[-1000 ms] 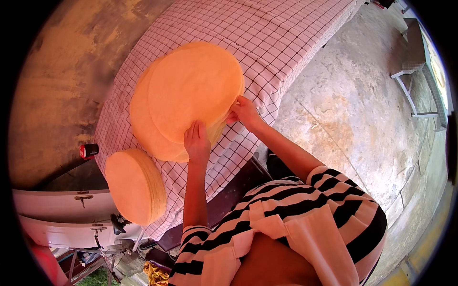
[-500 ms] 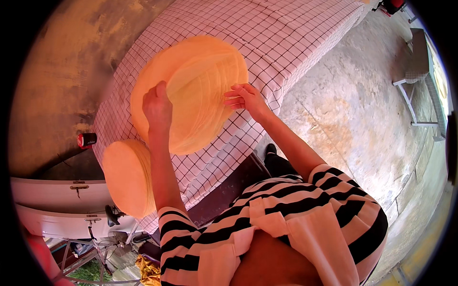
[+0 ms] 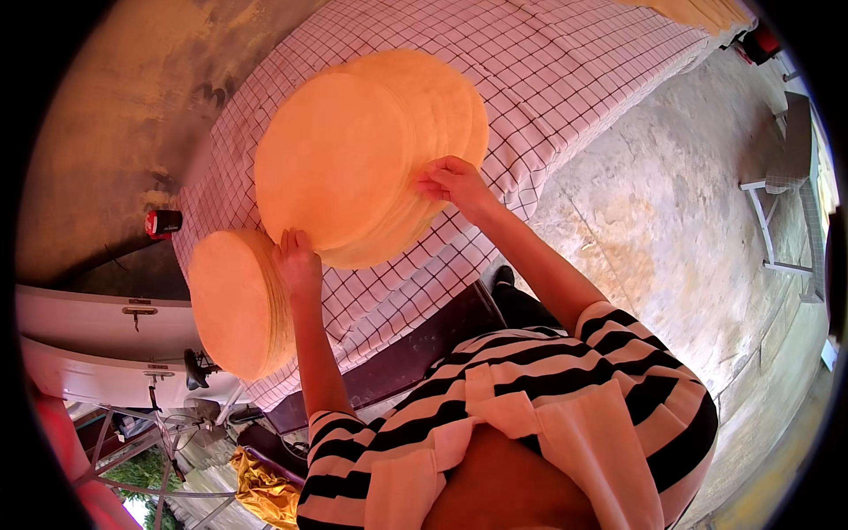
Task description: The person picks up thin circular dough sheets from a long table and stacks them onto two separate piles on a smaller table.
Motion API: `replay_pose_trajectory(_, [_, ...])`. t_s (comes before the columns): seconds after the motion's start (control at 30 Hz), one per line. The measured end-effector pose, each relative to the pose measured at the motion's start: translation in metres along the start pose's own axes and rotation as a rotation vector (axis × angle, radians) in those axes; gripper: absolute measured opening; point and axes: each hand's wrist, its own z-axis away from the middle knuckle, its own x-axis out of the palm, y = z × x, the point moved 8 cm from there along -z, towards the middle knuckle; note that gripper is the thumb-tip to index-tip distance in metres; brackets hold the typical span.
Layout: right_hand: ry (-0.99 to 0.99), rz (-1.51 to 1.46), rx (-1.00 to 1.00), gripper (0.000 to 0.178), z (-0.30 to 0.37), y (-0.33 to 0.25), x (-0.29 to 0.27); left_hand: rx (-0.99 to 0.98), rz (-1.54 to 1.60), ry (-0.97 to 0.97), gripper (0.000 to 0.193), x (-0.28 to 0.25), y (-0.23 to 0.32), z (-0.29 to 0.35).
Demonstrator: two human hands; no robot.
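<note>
A fanned stack of thin, round, pale-orange sheets (image 3: 340,159) lies on the checked cloth, the edges of several sheets showing in steps toward the right. My left hand (image 3: 300,262) is closed at the near-left rim of the top sheet, its fingertips pinching the edge. At the right side of the fan my right hand (image 3: 455,187) is also closed, with thumb and fingers together on the layered edges; how many it grips is hidden. Left of my left wrist sits a second, neater stack of round sheets (image 3: 234,305), apart from my right hand.
The white cloth with dark checks (image 3: 539,79) covers the table. More pale sheets (image 3: 698,12) lie at its far right end. A red and black can-like object (image 3: 162,223) stands beyond the left edge. A grey bench (image 3: 795,146) is on the right, and a bicycle saddle (image 3: 196,369) shows lower left.
My left hand has come down toward me, from over the stack to its near-left rim. The top sheet, curved before, now lies flat on the left of the fan. My right hand's fingers have closed.
</note>
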Motion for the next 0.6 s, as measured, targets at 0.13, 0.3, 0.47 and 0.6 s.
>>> replay_pose_trajectory(0.13, [0.057,0.03,-0.025,0.017,-0.007,0.004,0.013,0.186,0.006,0.293,0.035,-0.045,0.079,-0.014])
replay_pose_trajectory(0.3, [0.129,0.002,0.001,0.017,-0.006,0.01,0.019,0.226,0.151,0.152,0.038,-0.028,0.103,-0.046])
replay_pose_trajectory(0.47, [0.093,-0.005,-0.013,0.017,-0.002,0.003,0.02,0.098,0.138,0.252,0.029,-0.038,0.04,-0.049])
replay_pose_trajectory(0.6, [0.074,0.038,-0.003,0.021,-0.008,0.003,0.019,0.141,0.141,0.204,0.032,-0.023,0.041,-0.028])
